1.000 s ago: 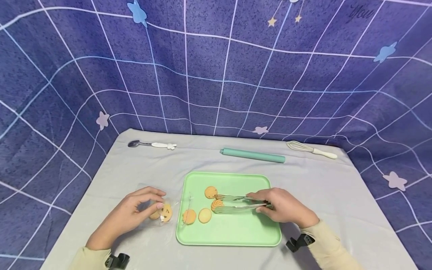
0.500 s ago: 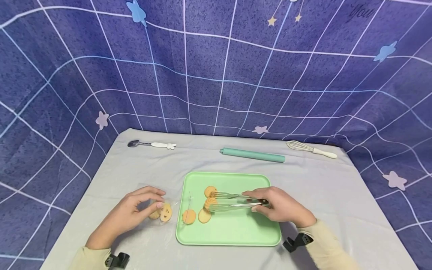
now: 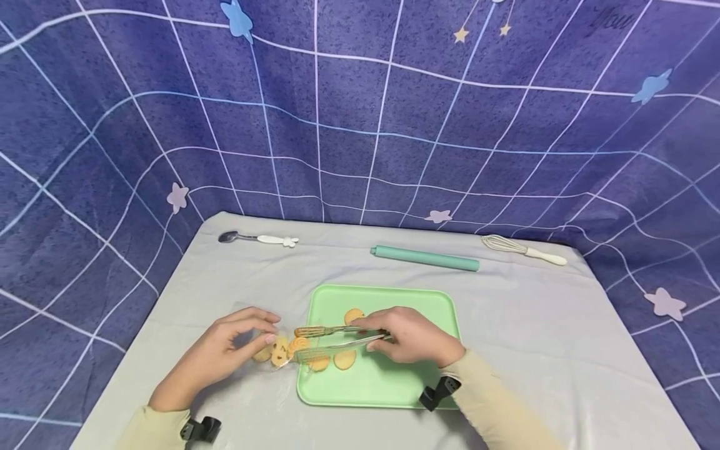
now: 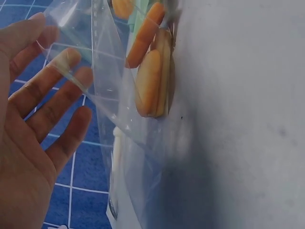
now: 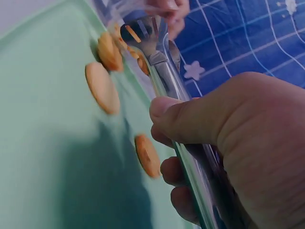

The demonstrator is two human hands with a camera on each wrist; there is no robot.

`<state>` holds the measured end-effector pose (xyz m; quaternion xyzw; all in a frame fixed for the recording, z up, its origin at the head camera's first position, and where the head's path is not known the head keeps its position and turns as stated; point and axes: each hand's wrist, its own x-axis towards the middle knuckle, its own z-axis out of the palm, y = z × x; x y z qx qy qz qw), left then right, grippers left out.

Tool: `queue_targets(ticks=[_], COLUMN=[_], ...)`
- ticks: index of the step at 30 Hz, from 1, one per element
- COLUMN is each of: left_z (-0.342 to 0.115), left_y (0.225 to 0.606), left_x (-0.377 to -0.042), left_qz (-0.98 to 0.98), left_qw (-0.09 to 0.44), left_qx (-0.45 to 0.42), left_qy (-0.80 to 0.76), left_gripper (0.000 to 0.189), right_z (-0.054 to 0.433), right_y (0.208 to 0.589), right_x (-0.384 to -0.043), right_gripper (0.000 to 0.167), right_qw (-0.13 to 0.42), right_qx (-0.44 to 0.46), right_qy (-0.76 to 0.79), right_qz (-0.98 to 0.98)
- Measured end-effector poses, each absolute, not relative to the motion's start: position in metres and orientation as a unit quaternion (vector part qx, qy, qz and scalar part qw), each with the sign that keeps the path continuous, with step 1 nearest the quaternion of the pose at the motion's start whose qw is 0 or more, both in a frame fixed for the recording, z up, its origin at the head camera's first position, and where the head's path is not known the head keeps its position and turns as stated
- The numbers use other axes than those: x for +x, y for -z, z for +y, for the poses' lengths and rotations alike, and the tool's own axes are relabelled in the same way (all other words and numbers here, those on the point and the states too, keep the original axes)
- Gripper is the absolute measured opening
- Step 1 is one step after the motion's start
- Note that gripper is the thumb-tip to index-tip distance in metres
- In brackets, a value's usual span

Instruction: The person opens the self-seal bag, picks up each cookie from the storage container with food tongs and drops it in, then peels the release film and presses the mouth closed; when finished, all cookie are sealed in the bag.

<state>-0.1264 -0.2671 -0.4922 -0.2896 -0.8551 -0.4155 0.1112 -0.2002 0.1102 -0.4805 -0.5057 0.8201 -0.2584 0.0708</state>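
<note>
My left hand [image 3: 225,347] pinches the edge of a clear plastic bag [image 4: 114,90] between thumb and forefinger, its other fingers spread against the film. Several cookies [image 4: 148,86] lie inside the bag. My right hand [image 3: 413,337] grips slotted metal tongs [image 3: 337,342], which reach left past the tray's edge. Between their tips, at the bag's mouth, sits a swirl cookie [image 3: 299,344]. On the green tray [image 3: 388,387] lie a plain round cookie [image 3: 345,359], another cookie [image 3: 319,364] partly under the tongs, and a third cookie [image 3: 354,315] near the right fingers.
Along the table's back lie a spoon [image 3: 259,239] with a white handle, a teal rod [image 3: 424,258] and a whisk [image 3: 523,250]. A blue patterned cloth [image 3: 360,112] hangs behind and at both sides of the grey-covered table [image 3: 534,325].
My right hand has moved left with the tongs, carrying the swirl cookie from among the tray's cookies to the bag's mouth. My left hand has kept its place at the bag.
</note>
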Motion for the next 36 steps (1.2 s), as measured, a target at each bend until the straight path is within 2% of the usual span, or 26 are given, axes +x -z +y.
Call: queue_targets(ticks=[9,22,29,36], left_z=[-0.262,-0.261,-0.262,-0.263], left_y=[0.49,0.488,0.491,0.497], left_x=[-0.129,-0.131,-0.131,-0.13], left_qz=[-0.85,-0.848,-0.847,-0.847], left_qw=[0.115,0.127,0.122,0.12], left_qx=[-0.298,-0.304,-0.296,-0.287], left_qy=[0.419,0.416,0.424,0.432], left_gripper=[0.023,0.028,0.026,0.035], right_z=[0.078,0.056,0.076,0.126], right_y=[0.479,0.477,0.478,0.481], right_x=[-0.206,-0.202,-0.198,-0.199], right_gripper=[0.047,0.048,0.049,0.055], right_qw=[0.043,0.046,0.059,0.036], right_qx=[-0.514,-0.517,-0.503,-0.468], right_qy=[0.219,0.205,0.22,0.253], right_qz=[0.828,0.83,0.834,0.846])
